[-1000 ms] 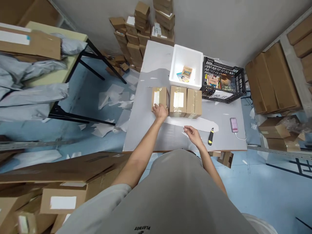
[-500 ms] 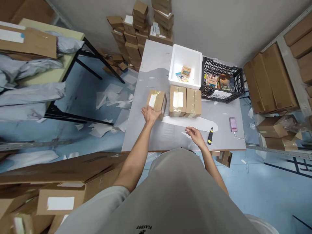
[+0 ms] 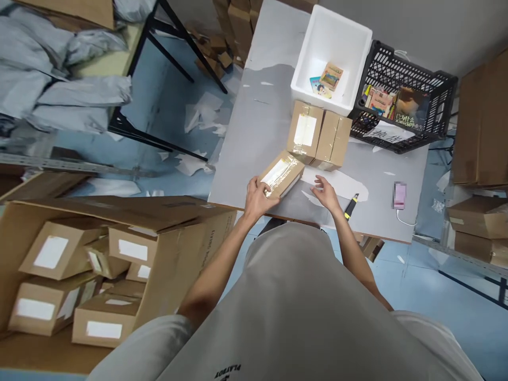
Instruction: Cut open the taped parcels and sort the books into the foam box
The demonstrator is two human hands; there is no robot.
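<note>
Since the earlier frames, the taped carton (image 3: 282,172) has come nearer the person, turned slantwise to the front edge of the table (image 3: 254,121). At far left, a big open box (image 3: 186,254) holds more labelled cartons (image 3: 51,251), its high walls likely keeping the loose pile together. Next, the left hand (image 3: 257,202) has its thumb and fingers clamped across the carton's near end, probably because it is narrow enough for one hand there. The carton is plain brown, oblong, with a white label under glossy, wrinkled tape; whether its underside touches the table I cannot tell. Behind it, two cartons (image 3: 317,135) stand side by side against the white bin (image 3: 337,32), squared up perhaps to save room. The right hand (image 3: 327,194) is empty, fingers loosely curled and slightly apart. Beside its wrist lies the cutter (image 3: 351,207), within easy reach; farther right is a phone (image 3: 399,196) on its cable.
</note>
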